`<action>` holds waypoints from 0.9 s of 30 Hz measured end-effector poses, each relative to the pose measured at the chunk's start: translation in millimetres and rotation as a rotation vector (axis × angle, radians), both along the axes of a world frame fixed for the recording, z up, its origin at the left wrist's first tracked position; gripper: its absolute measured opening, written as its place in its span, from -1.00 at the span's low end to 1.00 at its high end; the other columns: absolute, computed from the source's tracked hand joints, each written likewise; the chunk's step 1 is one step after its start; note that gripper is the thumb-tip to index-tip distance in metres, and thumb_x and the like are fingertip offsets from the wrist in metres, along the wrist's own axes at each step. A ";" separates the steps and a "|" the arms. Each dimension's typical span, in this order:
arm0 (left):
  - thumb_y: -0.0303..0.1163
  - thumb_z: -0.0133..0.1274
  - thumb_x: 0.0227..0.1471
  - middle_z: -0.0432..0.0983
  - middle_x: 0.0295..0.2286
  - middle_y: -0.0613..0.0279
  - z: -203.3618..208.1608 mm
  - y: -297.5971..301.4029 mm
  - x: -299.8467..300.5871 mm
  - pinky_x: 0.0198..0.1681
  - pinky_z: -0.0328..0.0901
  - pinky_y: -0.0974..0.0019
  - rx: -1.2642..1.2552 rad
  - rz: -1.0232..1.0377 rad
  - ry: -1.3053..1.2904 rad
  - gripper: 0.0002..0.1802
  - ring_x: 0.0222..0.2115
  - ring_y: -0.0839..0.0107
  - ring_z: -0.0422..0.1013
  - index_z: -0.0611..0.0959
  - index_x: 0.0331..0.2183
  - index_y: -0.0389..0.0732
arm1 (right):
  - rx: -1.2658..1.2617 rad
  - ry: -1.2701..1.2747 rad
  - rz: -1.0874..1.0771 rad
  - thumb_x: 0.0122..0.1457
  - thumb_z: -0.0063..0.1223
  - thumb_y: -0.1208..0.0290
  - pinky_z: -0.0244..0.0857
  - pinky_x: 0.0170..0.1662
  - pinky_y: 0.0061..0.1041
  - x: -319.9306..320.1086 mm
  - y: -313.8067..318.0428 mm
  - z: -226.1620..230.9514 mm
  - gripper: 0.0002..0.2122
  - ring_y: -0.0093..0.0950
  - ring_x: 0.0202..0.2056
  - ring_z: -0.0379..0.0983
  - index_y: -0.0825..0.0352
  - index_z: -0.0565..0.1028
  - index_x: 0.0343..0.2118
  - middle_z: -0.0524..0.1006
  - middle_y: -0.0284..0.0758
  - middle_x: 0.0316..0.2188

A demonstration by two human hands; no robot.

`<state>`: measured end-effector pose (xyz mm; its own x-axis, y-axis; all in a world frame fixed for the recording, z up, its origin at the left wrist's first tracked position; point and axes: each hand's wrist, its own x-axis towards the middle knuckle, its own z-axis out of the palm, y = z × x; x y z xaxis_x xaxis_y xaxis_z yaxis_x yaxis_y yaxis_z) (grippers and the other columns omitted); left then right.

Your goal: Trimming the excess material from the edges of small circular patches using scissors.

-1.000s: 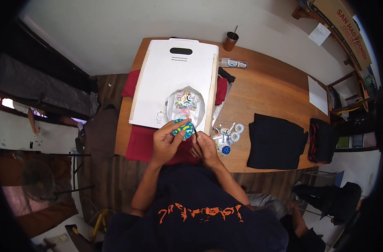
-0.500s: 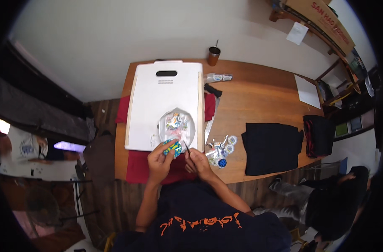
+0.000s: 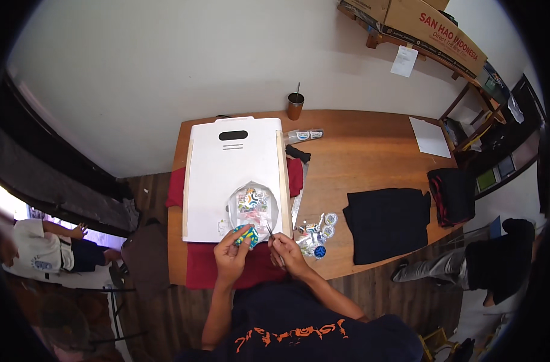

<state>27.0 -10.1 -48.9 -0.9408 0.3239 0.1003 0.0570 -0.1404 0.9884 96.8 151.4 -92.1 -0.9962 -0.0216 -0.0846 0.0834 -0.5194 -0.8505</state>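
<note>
My left hand (image 3: 229, 258) pinches a teal and yellow patterned sticker (image 3: 246, 237), which looks like a cut-out transfer, between thumb and fingers. My right hand (image 3: 288, 254) is closed on a thin dark pointed tool (image 3: 270, 230), its tip angled up toward the sticker; its exact kind is too small to make out. Just beyond both hands, a round pale dish (image 3: 273, 202) holds several colourful printed pieces (image 3: 252, 200). It rests on the lower part of a white board (image 3: 211, 175) with a handle slot. Dark red cloth (image 3: 205, 265) sticks out under the board.
Loose round stickers (image 3: 314, 238) lie right of my right hand. Folded black cloth (image 3: 386, 226), a second dark folded pile (image 3: 451, 196), a white sheet (image 3: 430, 137), a clear packet (image 3: 305, 135) and a brown tumbler (image 3: 295, 106) are on the wooden table (image 3: 353, 145). People stand at both sides.
The view has shifted, so the table sits lower in the picture. Both hands keep their holds, and the sticker and tool tip are slightly farther apart. The people at the sides have moved.
</note>
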 end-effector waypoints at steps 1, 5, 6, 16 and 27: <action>-0.65 0.03 0.12 0.50 -0.19 0.14 -1.2 -0.5 0.7 -0.24 0.34 0.54 0.001 -0.003 0.001 -0.68 -0.23 0.55 0.42 0.57 -0.05 -0.45 | 0.006 -0.016 -0.009 0.38 -0.19 0.17 0.03 -0.61 -0.65 0.8 -1.2 0.9 -0.72 -0.70 -0.78 0.03 0.33 0.36 -0.23 0.18 -0.51 -0.76; -0.66 0.03 0.13 0.50 -0.19 0.14 3.4 5.4 6.3 -0.21 0.36 0.52 0.061 -0.006 -0.061 -0.68 -0.22 0.53 0.42 0.57 -0.05 -0.44 | 0.003 -0.001 -0.025 0.40 -0.23 0.24 -0.02 -0.64 -0.68 9.7 -6.3 -0.4 -0.78 -0.73 -0.76 0.05 0.31 0.35 -0.21 0.19 -0.54 -0.72; -0.66 0.03 0.13 0.50 -0.19 0.13 0.7 4.9 6.8 -0.20 0.35 0.52 0.058 -0.015 -0.066 -0.68 -0.22 0.53 0.42 0.58 -0.05 -0.43 | -0.008 -0.017 -0.033 0.40 -0.23 0.24 -0.03 -0.65 -0.68 12.1 -6.8 -1.7 -0.78 -0.73 -0.76 0.05 0.31 0.35 -0.22 0.19 -0.54 -0.73; -0.68 0.00 0.13 0.49 -0.17 0.12 -2.8 -1.4 -4.4 -0.13 0.28 0.54 0.042 -0.118 -0.071 -0.66 -0.18 0.53 0.40 0.56 -0.02 -0.43 | 0.024 -0.104 -0.127 0.39 -0.19 0.23 -0.08 -0.71 -0.70 19.0 -6.1 -7.2 -0.77 -0.73 -0.78 0.05 0.32 0.36 -0.21 0.20 -0.54 -0.75; -0.69 -0.03 0.15 0.48 -0.13 0.08 -9.2 -6.1 -11.0 -0.02 0.26 0.50 0.049 -0.257 -0.091 -0.65 -0.10 0.48 0.39 0.54 -0.01 -0.45 | 0.139 -0.084 -0.332 0.41 -0.28 0.21 0.06 -0.70 -0.68 9.6 3.5 -13.6 -0.76 -0.66 -0.75 0.16 0.30 0.33 -0.23 0.29 -0.42 -0.73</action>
<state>16.0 -16.2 -58.1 -0.8342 0.5500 0.0405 -0.0755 -0.1867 0.9795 106.4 154.9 -105.7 -0.9366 0.3187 -0.1454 0.0022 -0.4098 -0.9122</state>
